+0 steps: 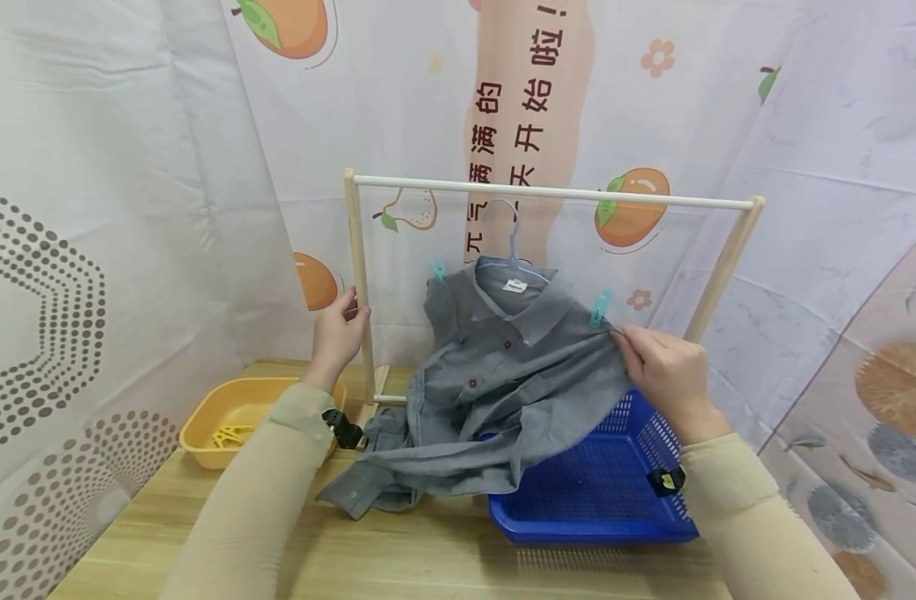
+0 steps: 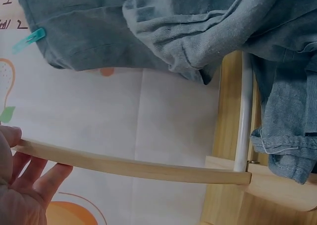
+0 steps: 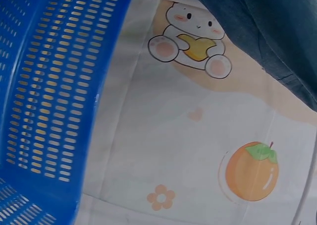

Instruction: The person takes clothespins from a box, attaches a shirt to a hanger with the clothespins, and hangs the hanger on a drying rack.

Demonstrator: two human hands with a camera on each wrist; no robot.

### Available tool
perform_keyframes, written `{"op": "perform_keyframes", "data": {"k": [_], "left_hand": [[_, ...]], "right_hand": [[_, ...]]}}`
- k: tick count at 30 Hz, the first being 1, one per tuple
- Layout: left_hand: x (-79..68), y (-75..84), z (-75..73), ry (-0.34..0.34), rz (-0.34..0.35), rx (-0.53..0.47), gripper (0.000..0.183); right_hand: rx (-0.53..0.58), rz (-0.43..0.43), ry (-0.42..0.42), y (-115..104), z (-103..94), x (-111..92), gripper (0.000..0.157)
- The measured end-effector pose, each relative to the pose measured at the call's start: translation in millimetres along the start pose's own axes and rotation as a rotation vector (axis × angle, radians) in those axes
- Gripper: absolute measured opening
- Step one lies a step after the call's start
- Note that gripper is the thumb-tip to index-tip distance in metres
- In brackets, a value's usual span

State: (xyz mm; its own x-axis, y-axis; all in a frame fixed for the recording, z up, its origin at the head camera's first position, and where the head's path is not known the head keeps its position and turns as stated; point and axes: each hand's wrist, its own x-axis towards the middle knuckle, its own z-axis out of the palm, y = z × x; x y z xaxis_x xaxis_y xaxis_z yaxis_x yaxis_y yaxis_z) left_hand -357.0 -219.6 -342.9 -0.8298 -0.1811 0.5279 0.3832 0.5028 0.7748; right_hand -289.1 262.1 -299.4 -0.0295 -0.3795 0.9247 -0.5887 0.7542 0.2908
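A grey button-up shirt (image 1: 495, 367) is on a light blue hanger (image 1: 513, 237). The hanger's hook shows right by the rack's white top rod (image 1: 555, 192); whether it hangs on the rod I cannot tell. Teal clothespins sit at the shirt's two shoulders, one (image 1: 438, 271) left and one (image 1: 600, 307) right. My left hand (image 1: 336, 333) holds the rack's left wooden post (image 2: 124, 166), thumb and fingers on opposite sides. My right hand (image 1: 663, 367) pinches the shirt beside the right clothespin, pulling the cloth taut. The right wrist view shows shirt cloth (image 3: 277, 31), not the hand.
A blue perforated basket (image 1: 585, 475) stands under the shirt at the right. At the left, a yellow basin (image 1: 202, 417) holds yellow clothespins (image 1: 231, 436). One shirt sleeve (image 1: 375, 479) lies toward the wooden table's (image 1: 397, 558) front. Printed curtains surround the table.
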Motion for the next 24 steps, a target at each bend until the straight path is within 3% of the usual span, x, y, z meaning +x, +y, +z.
{"op": "perform_keyframes", "data": {"k": [17, 24], "left_hand": [[0.8, -1.5, -3.0, -0.02, 0.008, 0.037, 0.052], [2.2, -1.0, -3.1, -0.024, 0.0, 0.053, 0.052]], "right_hand": [[-0.019, 0.011, 0.078, -7.1, -5.2, 32.9, 0.025], [-0.037, 0.013, 0.064, -8.5, -5.8, 52.1, 0.025]]}}
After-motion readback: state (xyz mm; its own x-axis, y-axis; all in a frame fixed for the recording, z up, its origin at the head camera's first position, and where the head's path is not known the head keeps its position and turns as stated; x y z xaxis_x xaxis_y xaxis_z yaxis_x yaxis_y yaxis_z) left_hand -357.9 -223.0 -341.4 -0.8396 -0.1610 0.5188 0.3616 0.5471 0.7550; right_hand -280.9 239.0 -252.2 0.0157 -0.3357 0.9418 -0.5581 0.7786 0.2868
